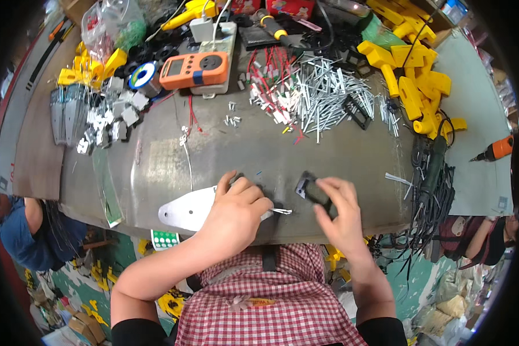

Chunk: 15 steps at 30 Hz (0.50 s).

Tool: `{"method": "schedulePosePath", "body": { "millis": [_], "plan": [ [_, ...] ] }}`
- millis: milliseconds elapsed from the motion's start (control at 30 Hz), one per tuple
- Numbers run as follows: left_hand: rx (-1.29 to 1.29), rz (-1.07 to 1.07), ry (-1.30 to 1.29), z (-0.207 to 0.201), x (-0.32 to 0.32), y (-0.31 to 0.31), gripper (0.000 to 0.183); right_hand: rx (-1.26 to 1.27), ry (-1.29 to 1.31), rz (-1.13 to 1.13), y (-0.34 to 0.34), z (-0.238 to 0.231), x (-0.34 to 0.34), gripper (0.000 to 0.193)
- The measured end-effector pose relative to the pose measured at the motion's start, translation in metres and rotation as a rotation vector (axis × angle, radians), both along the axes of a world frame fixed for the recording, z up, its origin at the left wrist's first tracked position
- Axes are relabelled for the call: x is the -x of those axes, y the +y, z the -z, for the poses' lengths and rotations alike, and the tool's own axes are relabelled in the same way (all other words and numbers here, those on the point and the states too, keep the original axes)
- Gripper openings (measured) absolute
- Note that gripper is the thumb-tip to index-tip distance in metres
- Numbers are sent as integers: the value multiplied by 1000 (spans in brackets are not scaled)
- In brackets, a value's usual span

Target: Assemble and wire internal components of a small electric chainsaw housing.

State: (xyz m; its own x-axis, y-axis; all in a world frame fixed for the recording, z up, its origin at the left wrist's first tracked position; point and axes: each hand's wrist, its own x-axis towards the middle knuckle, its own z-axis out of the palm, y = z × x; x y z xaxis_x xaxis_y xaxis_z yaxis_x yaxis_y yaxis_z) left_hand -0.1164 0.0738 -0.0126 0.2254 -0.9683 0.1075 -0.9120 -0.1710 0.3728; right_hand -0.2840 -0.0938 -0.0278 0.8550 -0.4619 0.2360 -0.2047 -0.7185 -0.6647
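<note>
My left hand (236, 213) is closed over a pale metal plate (181, 212) with a rounded left end and a small hole, near the table's front edge. Something dark shows by its fingertips, too covered to name. White wire ends (281, 211) stick out to the right from under this hand. My right hand (341, 213) has its thumb and fingers on either side of a small black rectangular frame (303, 185), which sits slightly tilted; the frame's right part is partly hidden by the fingers.
Metal pins (334, 92) and red-wired parts (271, 86) lie heaped at the back, beside an orange multimeter (195, 70) and solder spool (144, 78). Yellow housings (412, 75) pile at right, near dark cables (429, 173) and an orange-handled tool (496, 150). People sit at both sides.
</note>
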Motion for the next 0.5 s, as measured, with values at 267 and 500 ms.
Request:
{"method": "schedulePosePath", "body": {
  "millis": [267,500],
  "plan": [
    [105,-113,157,-23,-4,-3,54,-742,-177,-40,39,12,-26,77],
    [294,-123,1,14,7,0,77,-649,-107,-203,40,-4,-49,103]
  ]
}}
